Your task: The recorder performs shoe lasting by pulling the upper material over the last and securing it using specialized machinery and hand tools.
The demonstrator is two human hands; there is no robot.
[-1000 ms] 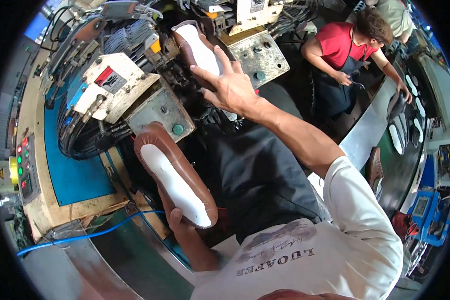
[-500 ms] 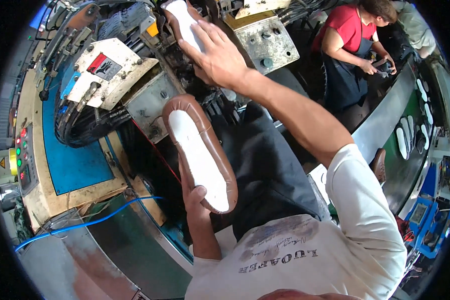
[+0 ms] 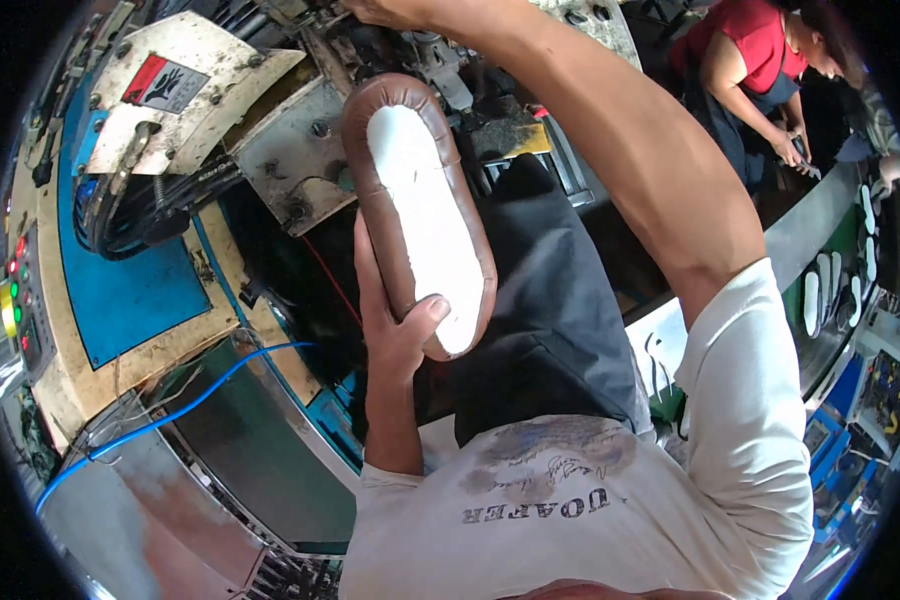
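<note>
While left hand [image 3: 395, 342] grips brown shoe [image 3: 420, 215], thumb [image 3: 431, 309] atop white sole [image 3: 426, 230] likely steadies it; right hand [image 3: 382, 10] cropped, grip: can't tell.

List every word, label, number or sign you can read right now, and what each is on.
Shirt: dark block letters, upside down here; wording not copied.
Shirt, beside those: small script, too blurred to read.
Sticker on the white housing: red and gray, with a black pictogram.
Control panel: any labels too small to read.
Shoe in the left hand: no readable text.
</note>
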